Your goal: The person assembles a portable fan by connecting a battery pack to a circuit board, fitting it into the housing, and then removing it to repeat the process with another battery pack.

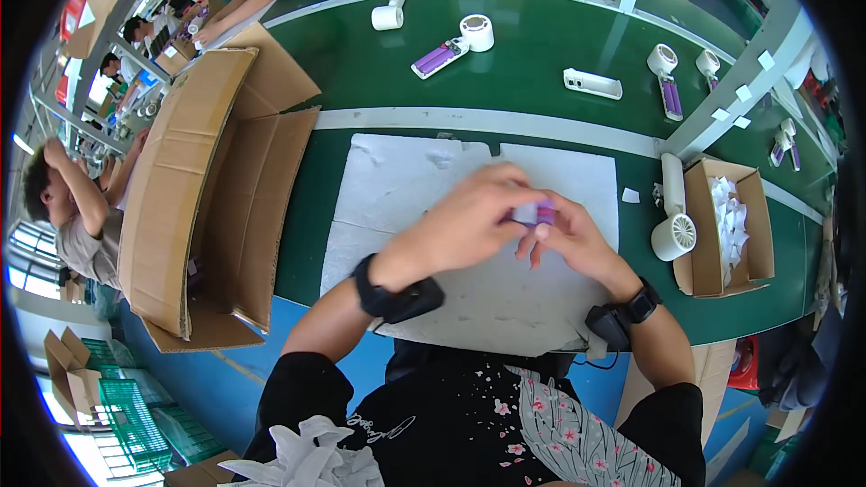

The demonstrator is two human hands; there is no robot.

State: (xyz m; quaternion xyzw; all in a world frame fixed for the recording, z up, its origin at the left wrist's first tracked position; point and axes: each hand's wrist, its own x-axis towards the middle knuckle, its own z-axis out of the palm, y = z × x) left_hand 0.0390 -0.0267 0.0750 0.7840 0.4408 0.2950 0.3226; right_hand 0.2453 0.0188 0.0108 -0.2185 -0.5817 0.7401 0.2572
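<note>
Over a white foam sheet (397,189), both my hands meet around a small purple battery pack (545,213) with a pale face. Fingers cover most of it, and motion blurs its details. My left hand (474,215) pinches it from the left, palm down. At its right end, the thumb and fingers of my right hand (577,239) close on it, while its lower fingers curl beneath. Right of the sheet lies a white handheld fan (673,233), its round grille facing up, apart from my hands.
A large open cardboard box (194,189) stands at left; a smaller box (765,257) with white paper pieces stands at right. Beyond a pale rail (487,121), fans with purple cells (442,56) and a white handle shell (593,84) lie on a green surface. Co-workers sit at left.
</note>
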